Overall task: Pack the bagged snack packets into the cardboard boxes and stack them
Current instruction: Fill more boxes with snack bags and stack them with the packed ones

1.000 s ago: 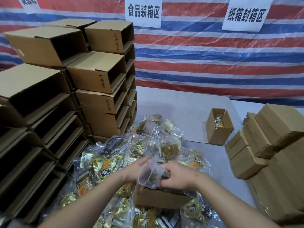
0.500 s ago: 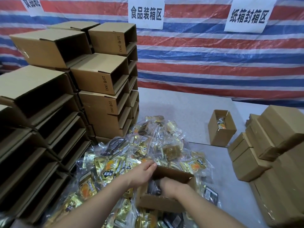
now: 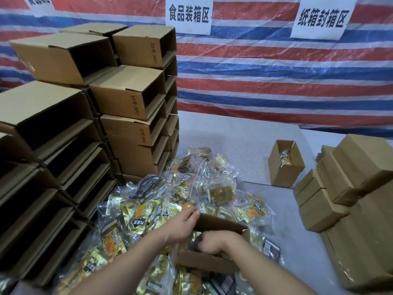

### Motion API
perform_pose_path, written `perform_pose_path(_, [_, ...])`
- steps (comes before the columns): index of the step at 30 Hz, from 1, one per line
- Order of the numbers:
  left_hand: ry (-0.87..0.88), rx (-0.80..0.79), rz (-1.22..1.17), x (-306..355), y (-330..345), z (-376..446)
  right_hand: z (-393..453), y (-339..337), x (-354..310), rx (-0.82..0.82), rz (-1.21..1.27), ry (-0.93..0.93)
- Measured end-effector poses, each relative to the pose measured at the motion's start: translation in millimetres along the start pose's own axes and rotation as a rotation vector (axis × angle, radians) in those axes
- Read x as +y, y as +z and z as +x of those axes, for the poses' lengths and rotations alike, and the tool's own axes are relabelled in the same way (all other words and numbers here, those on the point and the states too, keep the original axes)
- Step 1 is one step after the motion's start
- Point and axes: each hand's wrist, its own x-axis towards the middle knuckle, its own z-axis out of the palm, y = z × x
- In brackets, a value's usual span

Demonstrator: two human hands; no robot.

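Dozens of empty boxes (image 3: 127, 99) stood stacked at left. Left hand (image 3: 182, 225) held the open box's (image 3: 204, 260) far rim, fingers extended. Right hand (image 3: 214, 243) reached inside, fingers curled on a snack bag (image 3: 194, 237), amid piled packets (image 3: 138, 213) on the bench (image 3: 244, 141).
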Motion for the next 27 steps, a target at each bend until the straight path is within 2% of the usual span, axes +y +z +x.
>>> perform_pose_path(2, [0.001, 0.013, -0.011, 0.5, -1.1, 0.0, -1.3, -3.7, -3.1, 0.001, -0.004, 0.005])
perform_pose_path(4, [0.008, 0.01, -0.003, 1.5, -4.3, 0.9, -8.9, -6.8, -0.9, 0.018, 0.098, -0.007])
perform_pose_path(7, [-0.011, -0.005, -0.017, 1.9, -8.2, 0.5, -33.7, -15.7, 7.9, 0.092, 0.124, -0.096])
perform_pose_path(9, [-0.021, -0.027, -0.045, 0.9, -9.4, -0.2, -50.3, -24.8, 16.1, 0.258, 0.135, -0.145])
perform_pose_path(12, [-0.042, -0.034, -0.04, -1.0, -9.8, -0.6, -66.3, -37.4, 30.1, 0.668, 0.188, -0.198])
perform_pose_path(14, [-0.062, -0.021, -0.019, -0.3, -10.0, -0.3, -69.9, -44.2, 41.0, 0.843, 0.166, -0.229])
perform_pose_path(15, [-0.066, -0.02, -0.021, 0.1, -10.2, -0.1, -69.7, -45.5, 45.7, 0.83, 0.113, -0.225])
perform_pose_path(19, [-0.085, -0.012, -0.071, 2.0, -10.9, -1.2, -52.5, -30.7, 54.2, 0.565, -0.062, -0.089])
perform_pose_path(23, [-0.086, -0.008, -0.086, 2.1, -8.5, -1.3, -39.4, -19.7, 56.9, 0.693, -0.123, -0.062])
perform_pose_path(27, [-0.1, -0.002, -0.165, 10.7, -13.8, 1.1, -43.5, -20.2, 57.7, 0.728, -0.074, -0.084])
